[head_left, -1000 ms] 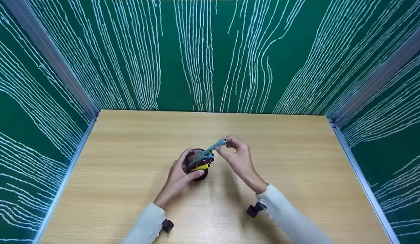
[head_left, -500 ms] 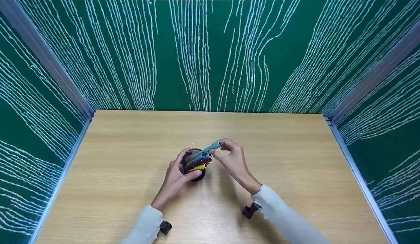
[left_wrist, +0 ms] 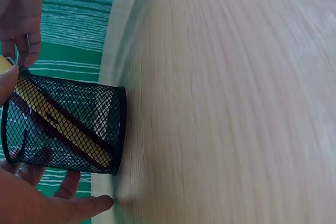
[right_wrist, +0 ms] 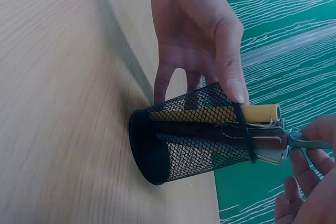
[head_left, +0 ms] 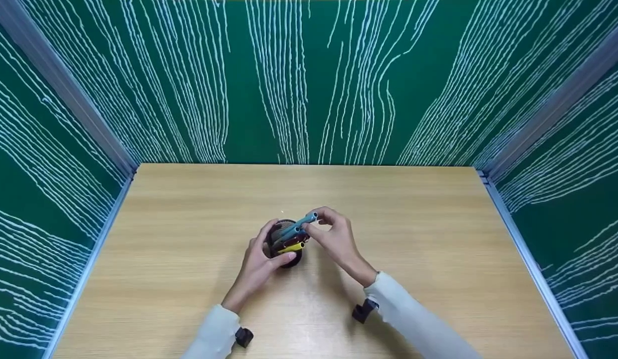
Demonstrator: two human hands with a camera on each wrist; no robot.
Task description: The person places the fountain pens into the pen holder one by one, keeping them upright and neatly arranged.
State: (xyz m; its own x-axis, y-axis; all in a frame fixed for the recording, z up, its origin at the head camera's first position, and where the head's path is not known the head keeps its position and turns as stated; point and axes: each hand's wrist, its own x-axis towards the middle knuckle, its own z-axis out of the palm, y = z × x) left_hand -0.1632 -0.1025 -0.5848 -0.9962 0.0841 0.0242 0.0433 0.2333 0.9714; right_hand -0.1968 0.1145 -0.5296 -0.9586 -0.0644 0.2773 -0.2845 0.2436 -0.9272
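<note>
My left hand point(head_left: 257, 257) grips a black mesh pen cup point(right_wrist: 184, 150) round its side, the thumb at the rim. Several clip pens lean inside it: a yellow pen point(right_wrist: 261, 113), a dark red pen point(right_wrist: 269, 139) and a light blue pen point(head_left: 290, 233). Above the rim, my right hand point(head_left: 337, 239) pinches another light blue pen point(head_left: 309, 218) near its upper end. That pen slants down into the mouth of the cup; its lower end is hidden in the head view. Through the mesh in the left wrist view, the yellow pen point(left_wrist: 68, 127) lies slantwise.
The cup's base meets a light wooden table point(head_left: 189, 199). Green walls point(head_left: 428, 65) with white wavy lines stand at the back and both sides, joined by grey metal posts point(head_left: 79, 85). A small black device point(head_left: 244, 337) sits at each wrist.
My right hand has moved left and slightly down, and the light blue pen it pinches has slid lower into the cup. The left hand still holds the cup in about the same place.
</note>
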